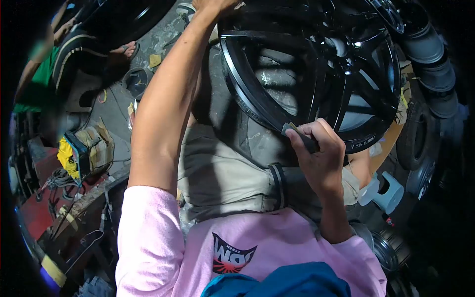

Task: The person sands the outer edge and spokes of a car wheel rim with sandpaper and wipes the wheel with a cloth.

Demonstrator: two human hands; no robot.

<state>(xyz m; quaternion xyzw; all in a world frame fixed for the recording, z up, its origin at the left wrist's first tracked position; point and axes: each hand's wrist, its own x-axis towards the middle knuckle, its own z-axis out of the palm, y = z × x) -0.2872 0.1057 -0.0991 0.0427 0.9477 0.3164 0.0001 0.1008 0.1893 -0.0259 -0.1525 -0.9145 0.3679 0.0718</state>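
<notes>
A glossy black alloy wheel rim point(316, 74) with several spokes stands tilted before me, above my lap. My right hand point(321, 148) is closed, pinching a dark grey folded piece of sandpaper point(308, 140) between thumb and fingers. The sandpaper's tip touches the rim's lower outer edge. My left arm stretches up to the rim's upper left, where my left hand point(215, 5) rests curled on its edge. The top of the frame cuts off part of that hand, so its fingers show only in part.
At upper left, another person's foot point(129, 48) is near a dark bucket point(137, 81). A yellow-and-blue taped box point(86, 148) sits at left beside cables. A pale plastic container point(387, 193) and a tyre point(413, 133) are at right. Stacked dark cylindrical parts point(430, 59) stand at upper right.
</notes>
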